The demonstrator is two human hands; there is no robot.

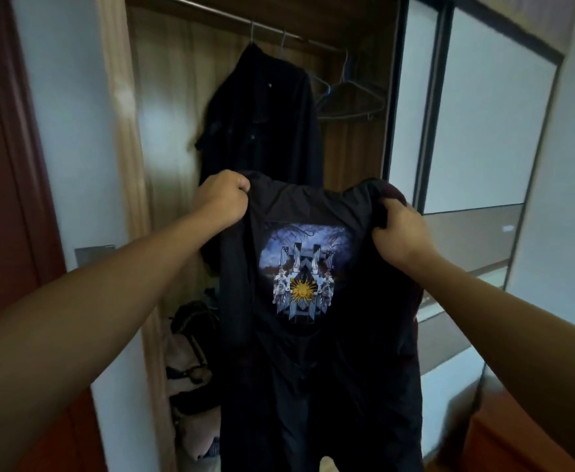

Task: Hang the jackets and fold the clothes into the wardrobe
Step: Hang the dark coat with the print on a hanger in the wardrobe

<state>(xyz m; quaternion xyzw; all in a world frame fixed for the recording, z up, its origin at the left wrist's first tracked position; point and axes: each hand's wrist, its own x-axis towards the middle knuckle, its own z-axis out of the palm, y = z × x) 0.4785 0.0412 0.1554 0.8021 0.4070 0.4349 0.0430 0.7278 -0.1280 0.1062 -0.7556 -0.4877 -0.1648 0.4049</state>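
I hold a black garment [313,369] with a blue and yellow printed picture up in front of the open wardrobe. My left hand [223,195] grips its left shoulder and my right hand [400,229] grips its right shoulder, so it hangs spread between them. Behind it a dark jacket [262,120] hangs on a hanger from the wardrobe rail [211,13]. Two empty wire hangers [350,100] hang on the rail to the right of that jacket.
The wardrobe has a wooden frame [122,131] and a sliding glass-panel door [476,114] on the right. A heap of bags and clothes [190,369] lies on the wardrobe floor. A red-brown door [3,165] stands at the far left.
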